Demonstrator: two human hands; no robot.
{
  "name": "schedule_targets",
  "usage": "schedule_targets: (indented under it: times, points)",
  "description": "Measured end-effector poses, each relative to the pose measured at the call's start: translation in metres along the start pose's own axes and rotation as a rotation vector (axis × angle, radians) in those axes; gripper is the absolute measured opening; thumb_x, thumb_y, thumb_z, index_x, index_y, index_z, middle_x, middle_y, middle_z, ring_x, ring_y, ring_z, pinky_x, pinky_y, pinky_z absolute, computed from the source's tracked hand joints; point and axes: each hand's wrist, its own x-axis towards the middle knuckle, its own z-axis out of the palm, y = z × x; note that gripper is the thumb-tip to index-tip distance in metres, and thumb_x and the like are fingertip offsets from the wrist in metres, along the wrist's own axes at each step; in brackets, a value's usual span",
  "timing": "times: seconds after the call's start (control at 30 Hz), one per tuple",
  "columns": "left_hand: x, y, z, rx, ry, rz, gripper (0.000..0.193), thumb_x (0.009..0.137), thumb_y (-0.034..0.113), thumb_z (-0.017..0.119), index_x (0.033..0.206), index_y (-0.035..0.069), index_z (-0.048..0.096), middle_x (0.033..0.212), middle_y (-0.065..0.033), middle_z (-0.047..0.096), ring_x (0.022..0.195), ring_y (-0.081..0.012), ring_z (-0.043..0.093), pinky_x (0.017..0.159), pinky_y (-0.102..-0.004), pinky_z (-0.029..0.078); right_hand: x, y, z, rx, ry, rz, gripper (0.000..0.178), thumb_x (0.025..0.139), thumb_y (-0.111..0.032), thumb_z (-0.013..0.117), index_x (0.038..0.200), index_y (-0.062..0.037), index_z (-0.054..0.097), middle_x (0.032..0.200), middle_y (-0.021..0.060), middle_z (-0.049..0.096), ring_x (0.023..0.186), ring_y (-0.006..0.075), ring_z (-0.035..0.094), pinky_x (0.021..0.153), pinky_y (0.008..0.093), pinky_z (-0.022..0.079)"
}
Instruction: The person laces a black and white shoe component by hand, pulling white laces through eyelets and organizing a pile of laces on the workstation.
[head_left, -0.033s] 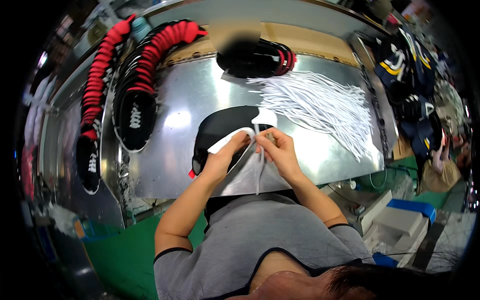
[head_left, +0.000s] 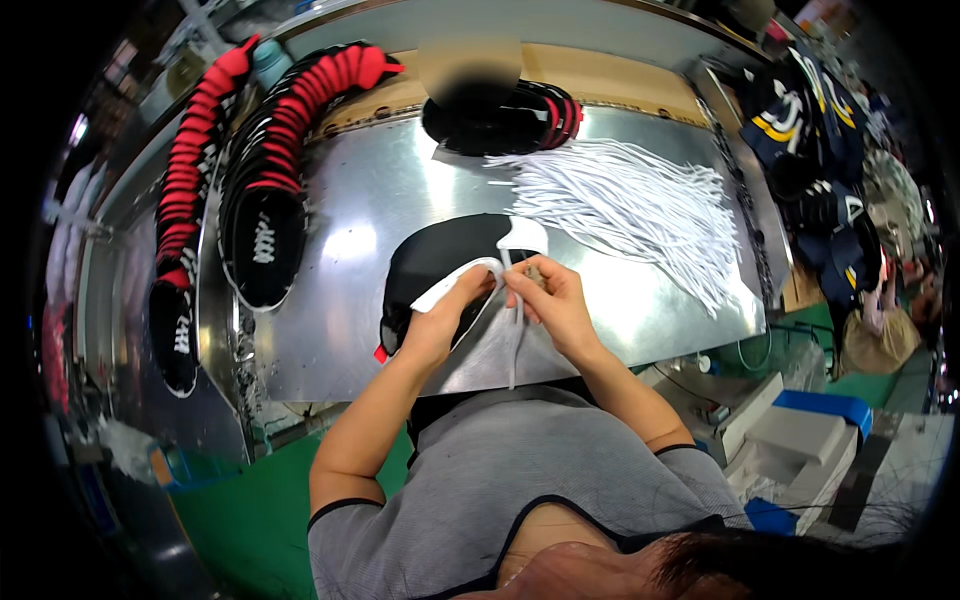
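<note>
A black shoe upper (head_left: 430, 252) with a white toe end and a small red tab lies at the middle of the metal table's near half. My left hand (head_left: 440, 322) is closed around its near side, the thumb along the white-edged opening. Against that edge, my right hand (head_left: 558, 302) pinches a white shoelace (head_left: 513, 362), whose loose end hangs toward the table's front edge. The fingertips hide exactly where lace and upper meet. Beyond my right hand, a thick bundle of white shoelaces (head_left: 640, 215) is spread over the table.
Two long curved rows of nested black-and-red shoe uppers, the inner row (head_left: 268, 235) and the outer row (head_left: 178, 320), stand at the left. More black uppers (head_left: 490, 125) lie at the back. Dark uppers with yellow trim (head_left: 785, 130) are piled beyond the table's right edge.
The table and the things on it sit slightly farther left in the picture. Both hands keep the same hold on the upper and the lace.
</note>
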Motion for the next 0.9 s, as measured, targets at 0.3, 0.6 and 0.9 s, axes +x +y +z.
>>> schedule_targets:
  times: [0.3, 0.6, 0.9]
  points:
    - [-0.018, -0.006, 0.009, 0.032, -0.061, 0.068, 0.029, 0.101, 0.018, 0.056, 0.120, -0.003, 0.062, 0.116, -0.0114, 0.066, 0.108, -0.0199, 0.064, 0.099, -0.0332, 0.050, -0.015, 0.000, -0.001, -0.227, -0.049, 0.076, 0.016, 0.093, -0.021, 0.064, 0.088, -0.0050, 0.066, 0.066, -0.0020, 0.064, 0.058, 0.0031, 0.051, 0.053, 0.0225, 0.037]
    - [-0.029, -0.007, 0.021, 0.105, 0.060, 0.114, 0.023, 0.098, 0.015, 0.062, 0.112, -0.001, 0.067, 0.106, -0.0072, 0.069, 0.097, -0.0147, 0.065, 0.087, -0.0278, 0.052, -0.031, -0.006, -0.003, -0.401, 0.001, -0.117, 0.015, 0.094, -0.016, 0.065, 0.097, -0.0017, 0.063, 0.073, 0.0007, 0.066, 0.066, 0.0051, 0.057, 0.062, 0.0214, 0.044]
    - [-0.039, -0.013, 0.011, 0.188, 0.056, 0.114, 0.024, 0.097, 0.016, 0.064, 0.113, -0.001, 0.068, 0.106, -0.0059, 0.070, 0.096, -0.0129, 0.064, 0.085, -0.0265, 0.052, -0.034, -0.016, -0.012, -0.592, -0.108, -0.262, 0.012, 0.096, -0.011, 0.061, 0.102, -0.0004, 0.063, 0.084, 0.0035, 0.072, 0.060, 0.0073, 0.057, 0.057, 0.0230, 0.047]
